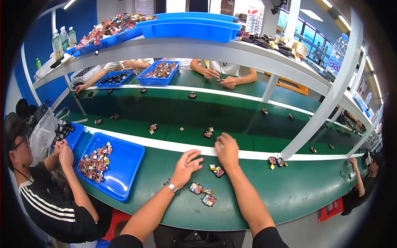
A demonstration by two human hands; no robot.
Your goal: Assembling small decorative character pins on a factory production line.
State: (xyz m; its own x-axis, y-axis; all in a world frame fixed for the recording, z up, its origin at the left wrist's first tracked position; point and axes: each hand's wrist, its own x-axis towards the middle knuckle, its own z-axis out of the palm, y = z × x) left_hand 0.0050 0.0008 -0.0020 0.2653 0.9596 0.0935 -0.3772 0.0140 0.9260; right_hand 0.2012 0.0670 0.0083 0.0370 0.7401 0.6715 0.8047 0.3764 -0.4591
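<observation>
My left hand point(186, 168), with a metal watch on its wrist, hovers over the green table, open and empty, its fingers apart. Across the white rail reaches my right hand point(227, 151), its fingers curled; a small pale spot shows among them, but what they hold, if anything, is unclear. Just beyond it on the green belt lies a small black-cased electronic assembly point(208, 133) with a yellow tag. Between my forearms rest similar assemblies: one point(217, 170) below my hands, another point(196, 188) nearer me, and a third point(209, 200) closest to me.
Left of me stands a blue tray point(134, 165) holding a pile of red-and-yellow circuit parts point(96, 163). A seated co-worker point(53, 194) works beside it. Two more assemblies point(277, 162) sit by a white post point(316, 97). A loaded shelf point(190, 46) spans overhead; others work across the belt.
</observation>
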